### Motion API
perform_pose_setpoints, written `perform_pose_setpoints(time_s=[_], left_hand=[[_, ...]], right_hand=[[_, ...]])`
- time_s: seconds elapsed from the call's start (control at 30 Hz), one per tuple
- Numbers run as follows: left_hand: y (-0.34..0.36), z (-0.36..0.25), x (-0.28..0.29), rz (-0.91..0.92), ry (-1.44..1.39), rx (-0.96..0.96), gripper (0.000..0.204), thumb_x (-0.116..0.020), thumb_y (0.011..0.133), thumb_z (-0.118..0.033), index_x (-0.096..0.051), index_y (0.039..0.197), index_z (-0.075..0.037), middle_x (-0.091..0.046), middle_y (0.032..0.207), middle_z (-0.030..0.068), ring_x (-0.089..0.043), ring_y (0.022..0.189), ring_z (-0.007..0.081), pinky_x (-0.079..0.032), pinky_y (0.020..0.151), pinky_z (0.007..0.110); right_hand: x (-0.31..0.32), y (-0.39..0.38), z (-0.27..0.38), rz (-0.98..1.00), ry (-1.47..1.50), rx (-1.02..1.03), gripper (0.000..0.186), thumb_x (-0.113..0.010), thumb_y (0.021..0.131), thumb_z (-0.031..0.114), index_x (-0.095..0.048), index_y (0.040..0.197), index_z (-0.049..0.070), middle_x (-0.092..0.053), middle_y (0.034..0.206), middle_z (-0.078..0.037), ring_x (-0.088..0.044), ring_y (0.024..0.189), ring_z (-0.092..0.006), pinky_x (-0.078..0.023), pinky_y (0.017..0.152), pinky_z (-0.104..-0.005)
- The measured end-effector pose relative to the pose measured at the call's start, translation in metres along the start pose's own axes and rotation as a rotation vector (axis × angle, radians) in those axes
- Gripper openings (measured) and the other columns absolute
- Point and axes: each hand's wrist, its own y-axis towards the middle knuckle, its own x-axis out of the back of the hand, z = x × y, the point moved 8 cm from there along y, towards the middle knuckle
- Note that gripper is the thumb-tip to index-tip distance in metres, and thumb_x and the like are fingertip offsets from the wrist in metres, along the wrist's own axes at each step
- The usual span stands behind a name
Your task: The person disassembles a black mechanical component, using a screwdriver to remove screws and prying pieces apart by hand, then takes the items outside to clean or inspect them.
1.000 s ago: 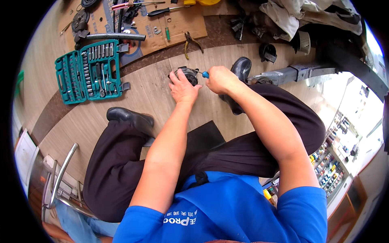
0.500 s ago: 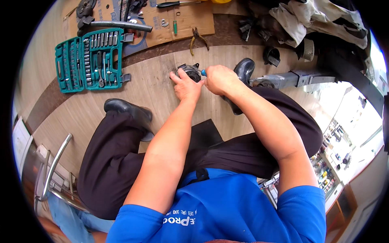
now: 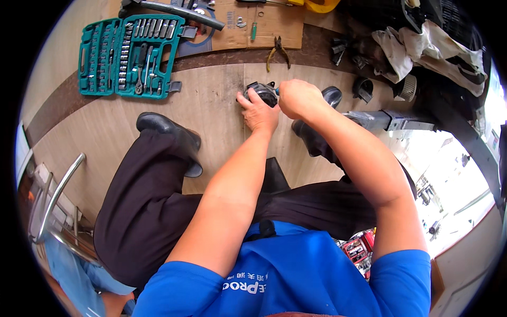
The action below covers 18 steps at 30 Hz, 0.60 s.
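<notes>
My left hand [image 3: 261, 114] is closed on a round black mechanical part [image 3: 264, 94] with small lugs on its rim, thumb and fingers spread around the near side. The part rests on the floor between my boots. Wrapped in my right hand [image 3: 300, 98] is a screwdriver [image 3: 278, 91]; only a bit of its blue handle shows beside the part. Its shaft was plainer in the earlier frame, pointing at the part. Whether the tip touches a screw now is hidden. Pliers [image 3: 278, 54] with yellow handles lie just beyond.
A green socket set case [image 3: 173, 66] lies open at the far left. Beyond are a cardboard sheet [image 3: 237, 50], a green-handled screwdriver [image 3: 254, 31] and a metal tube [image 3: 195, 17]. A fan wheel [image 3: 407, 88] and a metal beam [image 3: 388, 120] are at right. Another person's blue trousers [image 3: 68, 269] show lower left.
The whole view has shifted, so the part and both hands appear farther right. The right hand has turned over the blue handle, covering more of it; the left hand keeps its hold.
</notes>
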Motion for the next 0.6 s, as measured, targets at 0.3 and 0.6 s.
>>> perform_pose_setpoints(time_s=[0.3, 0.6], left_hand=[[0.002, 0.011, -0.014, -0.083, -0.080, 0.079, 0.074, -0.074, 0.076, -0.024, -0.034, 0.138, -0.019, -0.024, 0.152, 0.0178, -0.056, 0.108, 0.0480, -0.052, 0.087, 0.052], [0.000, 0.011, -0.009, -0.066, -0.087, 0.078, 0.084, -0.079, 0.070, -0.032, -0.033, 0.138, -0.019, -0.023, 0.152, 0.0149, -0.055, 0.110, 0.0464, -0.053, 0.088, 0.051]], right_hand=[[-0.029, -0.011, 0.000, -0.194, 0.235, -0.094, 0.026, -0.060, 0.084, 0.019, -0.071, 0.091, -0.003, -0.069, 0.095, -0.027, -0.068, 0.092, -0.0401, -0.054, 0.084, -0.0456], [-0.042, -0.021, -0.001, -0.282, 0.369, -0.192, 0.027, -0.055, 0.086, 0.017, -0.071, 0.094, -0.003, -0.069, 0.097, -0.026, -0.069, 0.094, -0.0392, -0.055, 0.085, -0.0461]])
